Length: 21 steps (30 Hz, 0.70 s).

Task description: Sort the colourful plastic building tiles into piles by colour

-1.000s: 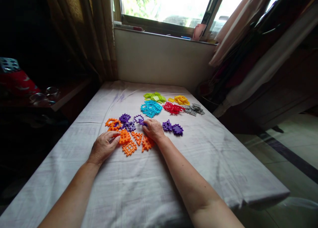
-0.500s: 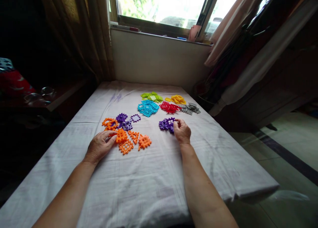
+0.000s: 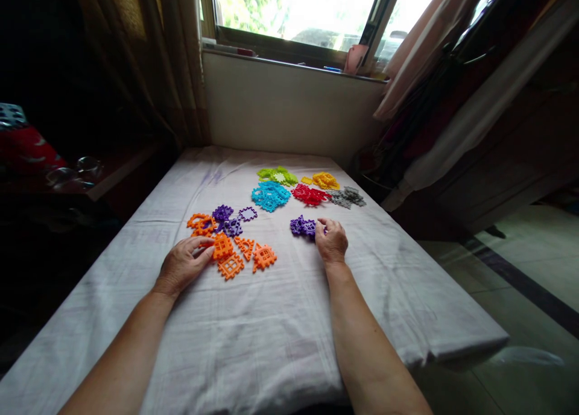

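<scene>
My left hand (image 3: 184, 263) has its thumb and forefinger closed at the edge of an orange square interlocking tile (image 3: 222, 246). Close by lie an orange window tile (image 3: 231, 266), an orange triangular tile (image 3: 245, 247) and another orange tile (image 3: 264, 257). Behind them is a loose group of purple tiles (image 3: 232, 226). On the right, my right hand (image 3: 332, 240) is closed at a small pile of purple tiles (image 3: 302, 226), its fingertips on a purple piece that they partly hide.
Sorted piles of green (image 3: 278, 175), blue (image 3: 270, 196), red (image 3: 309, 195), yellow (image 3: 325, 180) and grey tiles (image 3: 347, 196) lie farther back on the white-sheeted table (image 3: 244, 342). A windowed wall (image 3: 289, 98) bounds the far side. Hanging clothes (image 3: 434, 131) are at the right.
The purple window tile in my right hand has come down from a raised tilt to lie lower on the purple pile. My left hand stays at the orange tile.
</scene>
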### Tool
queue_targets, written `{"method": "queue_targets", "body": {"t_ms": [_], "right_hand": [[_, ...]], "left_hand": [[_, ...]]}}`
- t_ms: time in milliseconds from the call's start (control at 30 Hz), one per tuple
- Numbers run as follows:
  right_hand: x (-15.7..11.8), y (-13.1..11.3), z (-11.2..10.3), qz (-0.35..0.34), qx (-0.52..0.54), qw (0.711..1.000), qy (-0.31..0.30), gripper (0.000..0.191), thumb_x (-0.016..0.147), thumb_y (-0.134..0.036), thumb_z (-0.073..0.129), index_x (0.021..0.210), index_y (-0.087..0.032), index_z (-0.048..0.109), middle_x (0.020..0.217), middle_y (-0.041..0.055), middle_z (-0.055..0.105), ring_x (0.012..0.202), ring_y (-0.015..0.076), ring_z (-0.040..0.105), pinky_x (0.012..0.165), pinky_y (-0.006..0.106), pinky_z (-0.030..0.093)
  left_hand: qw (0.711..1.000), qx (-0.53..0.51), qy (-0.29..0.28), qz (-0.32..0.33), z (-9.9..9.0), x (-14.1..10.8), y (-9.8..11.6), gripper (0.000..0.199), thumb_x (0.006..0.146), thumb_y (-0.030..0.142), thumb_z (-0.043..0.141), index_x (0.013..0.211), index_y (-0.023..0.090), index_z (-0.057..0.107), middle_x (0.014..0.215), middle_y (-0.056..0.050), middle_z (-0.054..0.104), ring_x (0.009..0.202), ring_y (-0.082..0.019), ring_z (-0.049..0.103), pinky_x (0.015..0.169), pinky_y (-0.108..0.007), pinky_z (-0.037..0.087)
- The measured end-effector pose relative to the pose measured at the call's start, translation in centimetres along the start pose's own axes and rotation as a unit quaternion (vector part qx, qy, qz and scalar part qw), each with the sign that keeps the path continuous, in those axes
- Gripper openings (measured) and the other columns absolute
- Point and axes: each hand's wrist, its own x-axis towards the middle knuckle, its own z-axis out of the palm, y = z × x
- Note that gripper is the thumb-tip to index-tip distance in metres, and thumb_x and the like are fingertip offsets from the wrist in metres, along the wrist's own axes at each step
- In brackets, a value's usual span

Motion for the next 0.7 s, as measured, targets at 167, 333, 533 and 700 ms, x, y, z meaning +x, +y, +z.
{"method": "queue_targets", "body": {"t_ms": [167,333,533,700], "right_hand": [[-1.8,-2.7,0.5,-0.119,0.039,0.991,-0.053,0.025,0.093,-0.024,0.05,0.097,-0.021,0.075,0.099,0.0088,0.072,0.095,0.0214,0.063,0.091,0.031,0.047],[-5.1,-6.4,1.3,-0.177,0.033,0.963,-0.199,0.021,0.093,-0.027,0.058,0.103,-0.024,0.076,0.103,0.0051,0.072,0.08,0.0152,0.067,0.076,0.024,0.049],[-7.0,-8.1,2.1,-0.176,0.121,0.941,-0.261,0.022,0.09,-0.023,0.06,0.106,-0.021,0.075,0.104,0.0057,0.073,0.074,0.0129,0.066,0.075,0.023,0.052],[-6.4,-7.2,2.2,-0.158,0.153,0.949,-0.226,0.019,0.088,-0.022,0.06,0.098,-0.023,0.077,0.098,0.0034,0.075,0.069,0.0124,0.065,0.074,0.024,0.052]], "left_hand": [[1.0,-0.014,-0.015,0.011,0.0,-0.1,0.1,0.033,0.077,0.05,0.056,0.09,0.026,0.075,0.102,-0.005,0.078,0.099,-0.024,0.071,0.097,-0.035,0.054],[0.999,-0.03,-0.042,0.018,-0.4,0.0,-0.1,0.036,0.075,0.051,0.054,0.089,0.025,0.075,0.102,-0.006,0.077,0.1,-0.024,0.07,0.096,-0.035,0.054],[0.999,0.017,-0.041,0.007,-1.9,0.1,-0.4,0.035,0.076,0.053,0.051,0.082,0.026,0.072,0.092,-0.003,0.077,0.086,-0.022,0.071,0.085,-0.031,0.055],[0.993,0.089,0.055,-0.062,-2.4,0.1,-0.9,0.038,0.083,0.054,0.047,0.087,0.025,0.071,0.094,-0.005,0.075,0.083,-0.023,0.069,0.075,-0.031,0.053]]}}
